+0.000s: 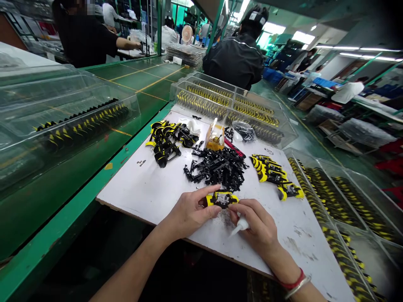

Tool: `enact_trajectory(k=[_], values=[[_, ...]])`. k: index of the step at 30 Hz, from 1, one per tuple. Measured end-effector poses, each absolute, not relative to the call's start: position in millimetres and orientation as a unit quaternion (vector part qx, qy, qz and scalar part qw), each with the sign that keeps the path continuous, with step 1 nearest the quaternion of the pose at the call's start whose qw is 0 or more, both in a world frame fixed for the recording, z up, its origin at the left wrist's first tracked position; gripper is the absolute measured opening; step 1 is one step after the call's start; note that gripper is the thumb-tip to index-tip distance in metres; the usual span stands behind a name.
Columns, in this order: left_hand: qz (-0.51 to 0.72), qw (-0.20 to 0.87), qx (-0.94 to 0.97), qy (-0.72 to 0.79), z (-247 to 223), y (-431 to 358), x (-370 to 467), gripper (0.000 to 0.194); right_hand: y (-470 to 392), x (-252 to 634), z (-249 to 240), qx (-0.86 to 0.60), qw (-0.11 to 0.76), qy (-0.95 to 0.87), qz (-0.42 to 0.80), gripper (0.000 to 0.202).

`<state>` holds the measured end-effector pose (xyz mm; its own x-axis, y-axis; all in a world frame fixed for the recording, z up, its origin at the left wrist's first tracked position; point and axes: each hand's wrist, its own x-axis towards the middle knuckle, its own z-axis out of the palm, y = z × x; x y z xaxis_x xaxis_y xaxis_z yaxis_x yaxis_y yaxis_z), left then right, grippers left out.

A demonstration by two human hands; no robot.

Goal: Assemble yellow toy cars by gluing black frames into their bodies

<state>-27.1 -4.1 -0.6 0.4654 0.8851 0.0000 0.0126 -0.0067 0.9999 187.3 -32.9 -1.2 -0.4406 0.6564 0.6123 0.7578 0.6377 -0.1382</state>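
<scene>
Between the fingers of my left hand (pixel 190 212) is a yellow-and-black plastic part (pixel 223 199), held by its left end just above the board. The thumb and fingertips of my right hand (pixel 260 224) touch the right end of that part. A small white glue bottle (pixel 242 225) is tucked in the same hand, its tapered nozzle pointing down to the left; the palm hides most of it. Right behind my hands lies a heap of small black plastic pieces (pixel 220 167). Several yellow-and-black parts (pixel 269 170) rest to the right, and a pile of similar parts (pixel 165 140) to the left.
The white work board (pixel 132 188) also carries an amber block (pixel 215 140), a red tool (pixel 234 147) and a plastic bag (pixel 244 132). Clear trays of yellow-and-black parts stand behind (pixel 233 100), right (pixel 346 197) and left (pixel 85 121). Co-workers sit farther back.
</scene>
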Motion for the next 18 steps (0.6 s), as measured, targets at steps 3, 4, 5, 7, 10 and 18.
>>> enact_trajectory(k=[3, 4, 5, 7, 10, 18], values=[[0.371, 0.644, 0.568, 0.354, -2.6, -3.8, -26.0, 0.05, -31.6, 183.9, 2.9, -0.414, 0.309, -0.852, -0.086, 0.019], [0.374, 0.66, 0.55, 0.35, -2.9, -3.5, -25.6, 0.051, -30.9, 183.1, 4.2, -0.414, 0.305, -0.854, -0.086, 0.017], [0.377, 0.674, 0.533, 0.347, -3.0, -3.0, -25.1, 0.051, -30.1, 182.5, 5.2, -0.413, 0.3, -0.855, -0.085, 0.016], [0.377, 0.691, 0.51, 0.347, -2.8, -1.4, -24.6, 0.052, -28.7, 181.9, 6.4, -0.412, 0.291, -0.86, -0.082, 0.016], [0.367, 0.696, 0.507, 0.354, -2.4, 1.5, -24.8, 0.051, -27.6, 182.0, 6.4, -0.416, 0.274, -0.864, -0.075, 0.015], [0.34, 0.695, 0.525, 0.354, -4.2, 4.1, -25.3, 0.051, -32.1, 181.6, 2.5, -0.437, 0.277, -0.853, -0.068, 0.009]])
